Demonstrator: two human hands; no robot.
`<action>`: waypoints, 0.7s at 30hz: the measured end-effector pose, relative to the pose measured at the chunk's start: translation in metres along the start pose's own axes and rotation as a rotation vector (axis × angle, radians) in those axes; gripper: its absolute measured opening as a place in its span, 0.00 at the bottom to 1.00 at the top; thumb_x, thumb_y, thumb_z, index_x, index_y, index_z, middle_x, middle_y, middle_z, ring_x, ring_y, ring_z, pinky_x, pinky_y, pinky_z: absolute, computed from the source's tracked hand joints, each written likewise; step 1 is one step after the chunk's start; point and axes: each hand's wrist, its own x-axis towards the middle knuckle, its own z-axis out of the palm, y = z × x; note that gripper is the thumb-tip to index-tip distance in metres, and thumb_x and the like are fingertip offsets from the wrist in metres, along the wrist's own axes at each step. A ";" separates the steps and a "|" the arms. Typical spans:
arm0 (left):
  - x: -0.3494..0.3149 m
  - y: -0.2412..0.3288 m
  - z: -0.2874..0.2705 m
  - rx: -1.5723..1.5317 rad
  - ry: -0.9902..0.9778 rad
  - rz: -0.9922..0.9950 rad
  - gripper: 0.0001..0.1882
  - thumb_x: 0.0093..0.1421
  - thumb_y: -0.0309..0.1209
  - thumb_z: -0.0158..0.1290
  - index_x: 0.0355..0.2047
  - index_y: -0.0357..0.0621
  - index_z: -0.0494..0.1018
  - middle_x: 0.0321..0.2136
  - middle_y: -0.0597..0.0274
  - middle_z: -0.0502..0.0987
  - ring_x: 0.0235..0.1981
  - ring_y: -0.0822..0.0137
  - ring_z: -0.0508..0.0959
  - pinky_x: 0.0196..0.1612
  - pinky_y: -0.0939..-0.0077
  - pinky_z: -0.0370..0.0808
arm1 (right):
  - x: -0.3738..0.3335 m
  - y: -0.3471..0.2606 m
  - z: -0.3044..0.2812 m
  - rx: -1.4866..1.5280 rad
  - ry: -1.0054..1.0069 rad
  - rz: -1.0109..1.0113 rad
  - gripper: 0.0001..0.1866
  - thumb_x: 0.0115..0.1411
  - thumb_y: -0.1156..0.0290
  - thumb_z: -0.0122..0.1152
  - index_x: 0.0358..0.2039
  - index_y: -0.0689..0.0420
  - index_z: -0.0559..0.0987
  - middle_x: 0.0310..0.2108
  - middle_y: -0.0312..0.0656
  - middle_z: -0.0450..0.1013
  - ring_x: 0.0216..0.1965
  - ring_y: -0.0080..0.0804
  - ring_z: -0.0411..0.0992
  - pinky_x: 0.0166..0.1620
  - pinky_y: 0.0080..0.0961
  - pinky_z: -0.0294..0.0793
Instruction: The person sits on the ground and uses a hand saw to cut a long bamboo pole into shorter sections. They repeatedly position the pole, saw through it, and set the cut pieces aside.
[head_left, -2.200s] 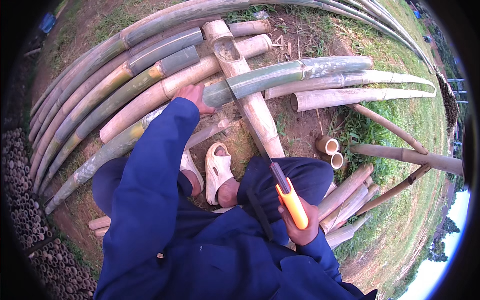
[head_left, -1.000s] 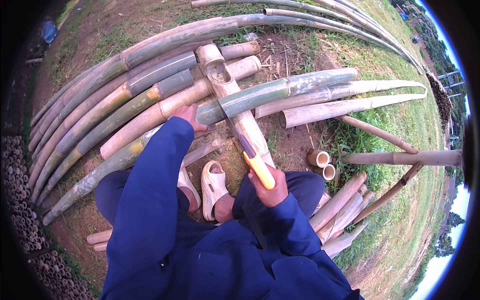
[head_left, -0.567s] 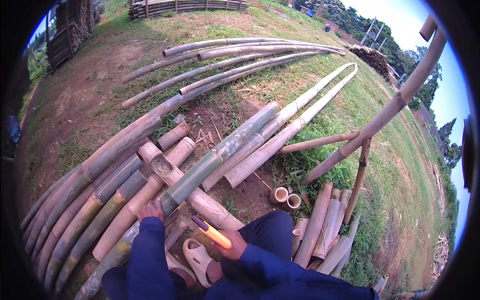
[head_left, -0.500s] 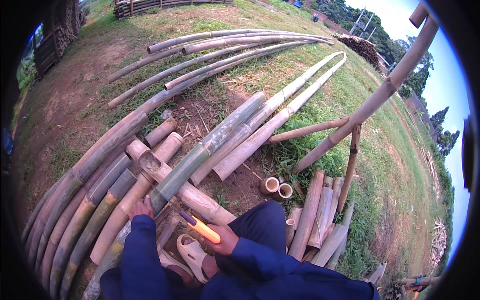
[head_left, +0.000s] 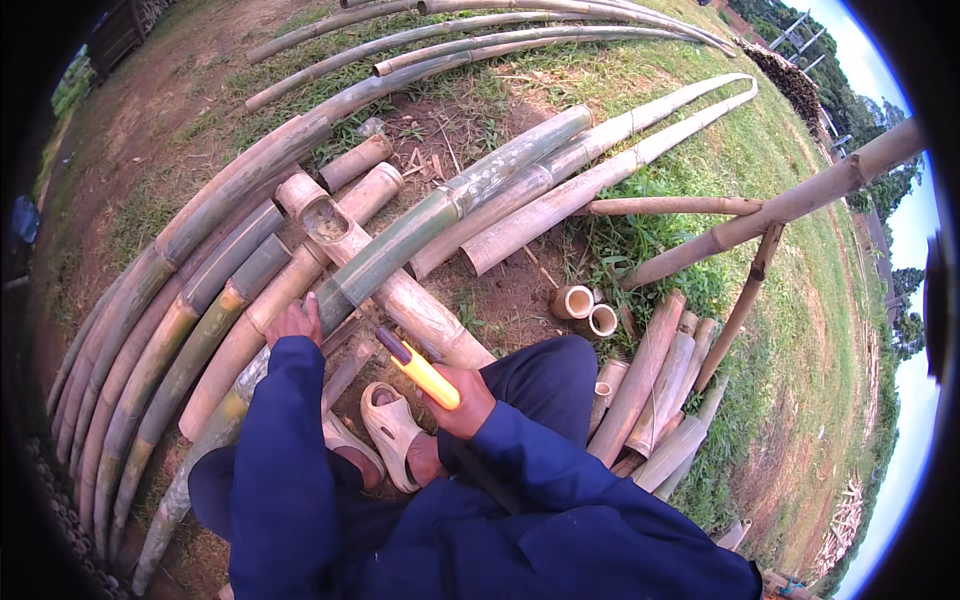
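My left hand (head_left: pixel 296 322) is wrapped over a long green bamboo pole (head_left: pixel 402 240), its fingers partly hidden. Beneath that pole, crossing it, lies a thick pale bamboo log (head_left: pixel 432 322) with an opening cut near its far end. In my right hand (head_left: pixel 466 402), beside my raised knee, is a tool with a yellow-orange and dark handle (head_left: pixel 428 376). The handle points away and to the left, toward the poles. Its working end cannot be made out against the brown background. The tool looks apart from the green pole.
Several bamboo poles (head_left: pixel 190 330) lie side by side at the left. Two short bamboo cups (head_left: pixel 573 302) stand right of the log. Cut bamboo lengths (head_left: pixel 645 375) lean together at the right, near a slanted bamboo post (head_left: pixel 750 228). My sandalled foot (head_left: pixel 392 430) is below the tool.
The view has tilted down, so the poles sit higher in it. My left hand stays on the green pole, and my right hand still holds the tool in much the same place.
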 end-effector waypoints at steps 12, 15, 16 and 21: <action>-0.012 0.002 -0.008 0.008 0.000 0.005 0.32 0.73 0.55 0.39 0.38 0.39 0.82 0.35 0.38 0.84 0.40 0.40 0.84 0.50 0.47 0.78 | -0.053 -0.051 -0.047 -0.028 -0.108 0.123 0.16 0.60 0.77 0.67 0.50 0.60 0.82 0.32 0.53 0.81 0.36 0.52 0.83 0.38 0.32 0.79; -0.004 0.008 -0.016 -0.035 -0.039 0.015 0.33 0.73 0.56 0.39 0.40 0.39 0.82 0.38 0.36 0.83 0.43 0.39 0.83 0.53 0.46 0.76 | 0.008 -0.015 -0.001 -0.014 -0.064 0.074 0.13 0.62 0.76 0.68 0.45 0.66 0.80 0.26 0.47 0.76 0.26 0.28 0.70 0.35 0.28 0.73; -0.006 0.006 -0.016 -0.048 -0.069 0.012 0.34 0.72 0.57 0.38 0.41 0.39 0.83 0.39 0.35 0.83 0.45 0.38 0.82 0.54 0.45 0.75 | 0.012 -0.014 0.001 0.008 -0.053 0.057 0.11 0.61 0.75 0.68 0.43 0.65 0.79 0.26 0.50 0.76 0.27 0.39 0.72 0.34 0.31 0.74; -0.003 -0.003 -0.019 -0.044 -0.008 0.005 0.33 0.73 0.55 0.39 0.39 0.38 0.82 0.38 0.37 0.83 0.43 0.40 0.83 0.52 0.47 0.76 | -0.042 -0.051 -0.038 -0.006 -0.089 0.099 0.09 0.60 0.77 0.68 0.41 0.62 0.81 0.28 0.51 0.78 0.29 0.51 0.80 0.33 0.33 0.77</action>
